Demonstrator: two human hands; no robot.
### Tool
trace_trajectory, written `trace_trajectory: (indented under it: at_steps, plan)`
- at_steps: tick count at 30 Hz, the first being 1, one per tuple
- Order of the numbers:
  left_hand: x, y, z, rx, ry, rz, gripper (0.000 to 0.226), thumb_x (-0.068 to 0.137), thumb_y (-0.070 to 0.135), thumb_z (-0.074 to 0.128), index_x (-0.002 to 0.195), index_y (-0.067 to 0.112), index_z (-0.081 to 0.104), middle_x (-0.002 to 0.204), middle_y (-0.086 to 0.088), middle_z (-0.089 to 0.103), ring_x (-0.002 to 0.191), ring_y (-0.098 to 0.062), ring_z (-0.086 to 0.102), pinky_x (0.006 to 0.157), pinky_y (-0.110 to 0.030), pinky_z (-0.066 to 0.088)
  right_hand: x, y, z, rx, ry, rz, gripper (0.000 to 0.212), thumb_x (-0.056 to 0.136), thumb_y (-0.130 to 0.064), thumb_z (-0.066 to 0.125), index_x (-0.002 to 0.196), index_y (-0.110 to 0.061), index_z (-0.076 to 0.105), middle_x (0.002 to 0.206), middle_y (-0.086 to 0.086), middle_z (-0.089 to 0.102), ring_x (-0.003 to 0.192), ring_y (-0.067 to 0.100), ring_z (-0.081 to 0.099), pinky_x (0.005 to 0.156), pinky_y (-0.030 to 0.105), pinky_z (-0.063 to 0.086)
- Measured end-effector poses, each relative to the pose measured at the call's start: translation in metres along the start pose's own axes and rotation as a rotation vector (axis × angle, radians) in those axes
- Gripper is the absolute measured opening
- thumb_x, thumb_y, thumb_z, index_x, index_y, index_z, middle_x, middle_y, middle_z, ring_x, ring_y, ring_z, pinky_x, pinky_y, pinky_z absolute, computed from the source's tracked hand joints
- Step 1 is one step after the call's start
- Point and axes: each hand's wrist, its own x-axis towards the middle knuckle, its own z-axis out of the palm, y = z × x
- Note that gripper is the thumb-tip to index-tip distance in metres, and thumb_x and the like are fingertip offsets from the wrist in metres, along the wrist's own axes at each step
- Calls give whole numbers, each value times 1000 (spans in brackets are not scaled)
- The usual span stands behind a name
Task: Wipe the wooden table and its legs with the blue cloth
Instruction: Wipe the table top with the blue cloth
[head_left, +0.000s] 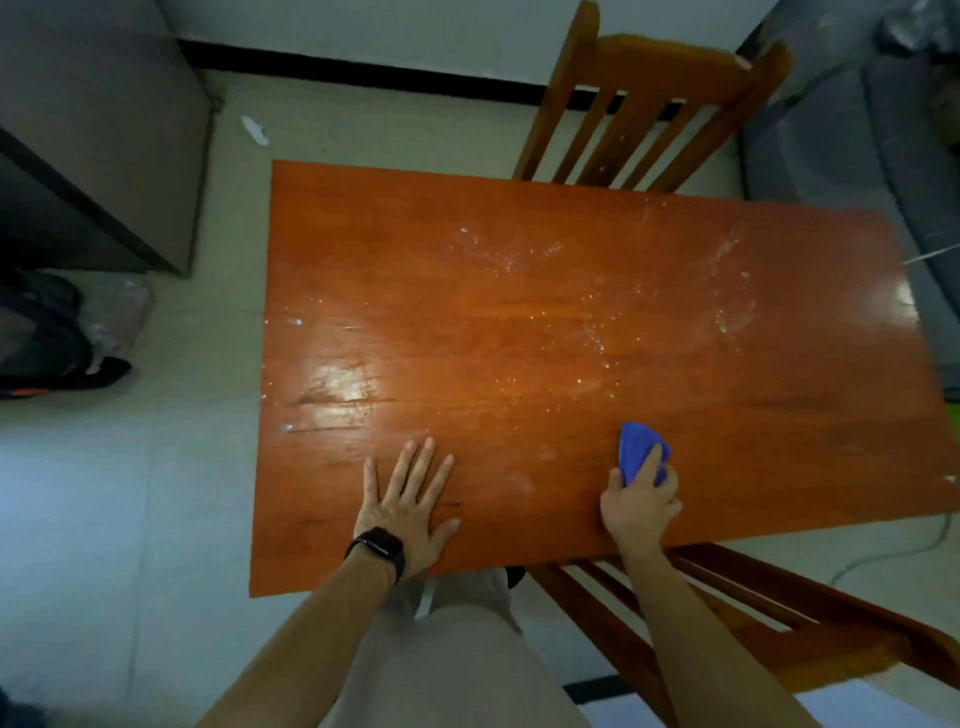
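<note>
Wooden table (519, 312): rectangular orange-brown top, long axis running left to right across the view, right end angled slightly toward the person. White specks and smears (597, 322) lay over the centre and right half; a glossy patch showed near the left end.

Blue cloth (636, 447): bunched, resting on the tabletop near the near edge, right of centre. Its long axis ran roughly near to far, the free rounded end pointing away from the person.

Right hand (641, 501): fingers curled over the cloth, gripping it against the wood.

Left hand (410, 499): flat, fingers straight and spread, palm pressed on the tabletop near the near edge; a black watch (379, 548) on the wrist.

Wooden chairs: one (649, 104) at the far side, one (779, 623) at the near right.
</note>
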Motion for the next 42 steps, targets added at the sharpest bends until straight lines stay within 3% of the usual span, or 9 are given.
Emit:
trace_trajectory:
  at_steps: [3,8,12,15,23,29,33,38,42]
  plan:
    - [0,-1,0,16,8,-4,78,93,71,7,143,31,-38,147,1,-51,131,-22,-51,108,-66,-22,-41,-30,24,-28,-20,-140,77,94,-15,53,157,-18,8,155,20,19,126,44,38,103,50,36]
    - [2,0,2,11,7,-6,80,93,70,9,143,30,-38,148,1,-50,129,-22,-52,109,-66,-21,-65,-42,15,69,-370,-653,68,97,-12,53,155,-25,20,146,1,33,126,18,46,101,26,38]
    - [1,0,1,4,1,-8,79,93,71,7,142,31,-40,146,2,-52,133,-22,-49,108,-66,-23,-6,-23,-7,168,-79,-300,73,93,-11,58,154,-29,20,147,7,33,119,28,51,100,45,47]
    - [3,1,0,13,-5,-17,78,92,72,4,141,31,-42,145,1,-53,132,-23,-49,106,-66,-26,-2,-18,-2,42,31,-61,72,94,-13,53,155,-21,15,155,19,24,127,46,37,104,51,34]
    - [5,0,2,24,6,-10,79,91,72,7,141,32,-39,146,3,-50,138,-22,-44,108,-65,-24,-69,-45,28,271,-405,-697,68,90,-1,56,151,-23,33,142,3,44,127,21,46,105,44,43]
    - [-10,-2,-4,-54,121,-22,78,95,67,17,150,35,-27,156,5,-36,148,-20,-26,114,-54,-21,-22,-34,12,174,68,-270,76,85,-1,61,152,-19,30,149,16,36,125,44,39,99,51,38]
    - [-49,-19,12,-342,281,-390,82,97,62,31,154,32,-18,158,4,-26,149,-22,-19,116,-48,-14,-78,-46,50,37,-44,-409,83,81,-2,64,153,-20,27,150,16,33,120,45,38,89,53,46]
    - [-99,-44,49,-582,258,-793,90,94,66,38,155,28,-17,165,-2,-14,152,-27,-4,123,-51,4,-99,-66,69,276,-507,-771,76,91,-8,58,151,-40,24,147,-1,33,126,29,44,99,47,46]
    - [-120,-50,63,-644,255,-820,89,94,65,41,156,28,-12,166,3,-2,152,-24,8,122,-49,12,-84,-73,49,210,-164,-652,69,88,-2,60,150,-18,34,147,11,37,123,38,38,97,47,38]
